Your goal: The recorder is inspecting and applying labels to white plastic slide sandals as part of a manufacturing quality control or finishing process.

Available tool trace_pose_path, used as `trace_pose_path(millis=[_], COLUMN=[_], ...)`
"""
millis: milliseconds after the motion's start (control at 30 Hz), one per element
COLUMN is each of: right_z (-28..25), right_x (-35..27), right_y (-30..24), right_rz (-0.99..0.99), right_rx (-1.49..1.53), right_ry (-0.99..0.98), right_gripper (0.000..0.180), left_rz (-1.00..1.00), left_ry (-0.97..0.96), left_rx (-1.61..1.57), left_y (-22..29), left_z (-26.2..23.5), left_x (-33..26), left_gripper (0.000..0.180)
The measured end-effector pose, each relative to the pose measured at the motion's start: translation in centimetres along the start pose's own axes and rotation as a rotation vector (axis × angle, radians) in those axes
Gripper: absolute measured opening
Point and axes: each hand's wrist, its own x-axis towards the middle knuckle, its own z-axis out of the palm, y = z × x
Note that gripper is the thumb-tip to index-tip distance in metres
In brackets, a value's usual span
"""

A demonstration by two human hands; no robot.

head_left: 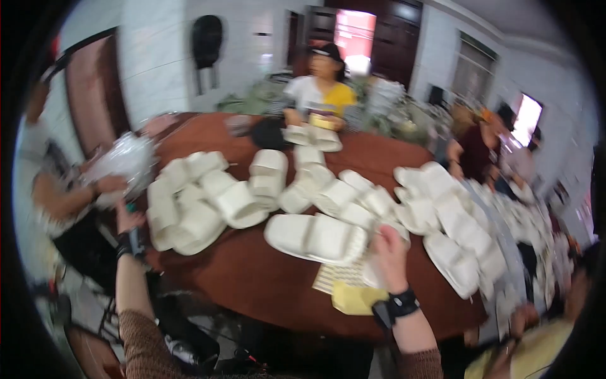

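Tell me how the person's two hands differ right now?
The right hand rests on the brown table against a cream foam slipper; the left hand is raised off the table's left edge, beside the pile. Whether either hand grips anything is blurred. Both wear dark wrist straps and brown knit sleeves.

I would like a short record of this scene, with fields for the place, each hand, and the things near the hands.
Place: round reddish-brown table with people seated around it
Left hand: raised at the table's left edge, near the heap of white foam slippers; grip unclear
Right hand: on the table, touching a pair of white foam slippers
Near right hand: yellow paper envelope, sheet of small stickers
Image: blurred
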Motion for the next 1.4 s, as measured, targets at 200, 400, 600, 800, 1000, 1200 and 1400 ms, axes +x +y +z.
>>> trace_pose_path(millis=[200,400,600,800,1000,1200,1400], right_z=[0.1,0.3,-0.1,0.1,0.7,1.8,6.2], right_x=[-0.2,0.2,0.5,0.3,0.4,0.4,2.0], right_y=[-0.9,-0.1,1.3,-1.4,-5.7,-9.7,-19.0], right_rz=[0.081,0.106,0.097,0.028,0.023,-0.079,-0.316], right_rx=[-0.042,-0.039,-0.037,0.054,0.038,-0.020,0.069], right_ry=[-0.070,-0.089,-0.064,0.012,-0.042,-0.094,-0.139], right_gripper=[0.030,0.031,0.028,0.031,0.030,0.031,0.041], left_rz=[0.277,0.178,0.210,0.245,0.547,0.054,0.293], left_ry=[-0.007,0.287,0.210,0.237,0.222,-0.059,-0.679], left_rx=[0.325,0.203,0.381,0.460,0.601,0.101,-0.103], left_y=[-1.6,-0.6,0.4,1.5,1.7,0.2,-5.7], left_z=[5.7,7.9,5.8,5.6,7.6,6.9,8.5], left_x=[-7.4,-10.0,-9.1,-9.3,-12.5,-14.7,-19.1], left_gripper=[0.119,0.096,0.057,0.081,0.109,0.111,0.081])
